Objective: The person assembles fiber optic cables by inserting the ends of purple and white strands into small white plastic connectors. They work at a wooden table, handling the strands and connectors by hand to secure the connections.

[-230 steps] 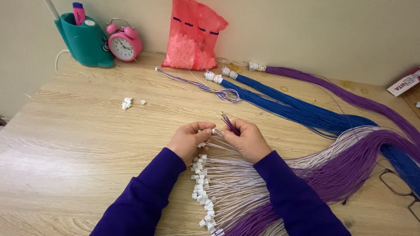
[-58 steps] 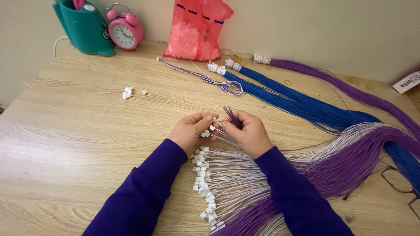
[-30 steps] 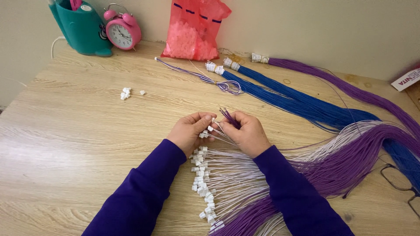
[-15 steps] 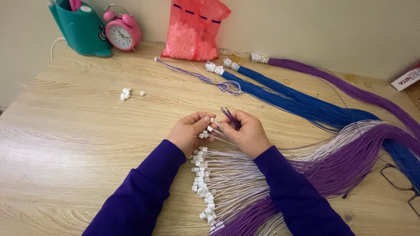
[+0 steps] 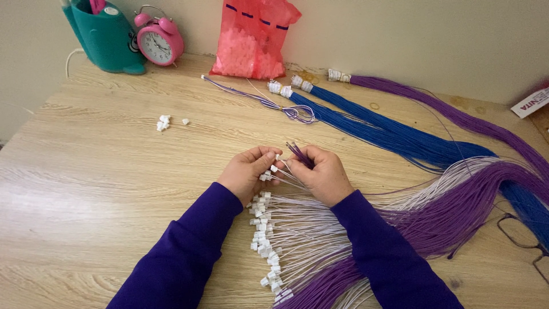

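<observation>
Teal holder (image 5: 106, 37) and pink clock (image 5: 160, 40) at tabletop's far left corner, red bag (image 5: 251, 40) at far edge, blue wires (image 5: 389, 129) mid-right, glasses (image 5: 523, 243) near right edge

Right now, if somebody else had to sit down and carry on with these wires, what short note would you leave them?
Left hand: pinching small white plastic connectors at the wire ends.
Right hand: holding a few loose purple wires, tips up.
Done: a fan of thin purple-and-white wires with white connectors lies below the hands.
Left: blue wire bundle, long purple wire bundle, spare white connectors on the wooden table.
</observation>
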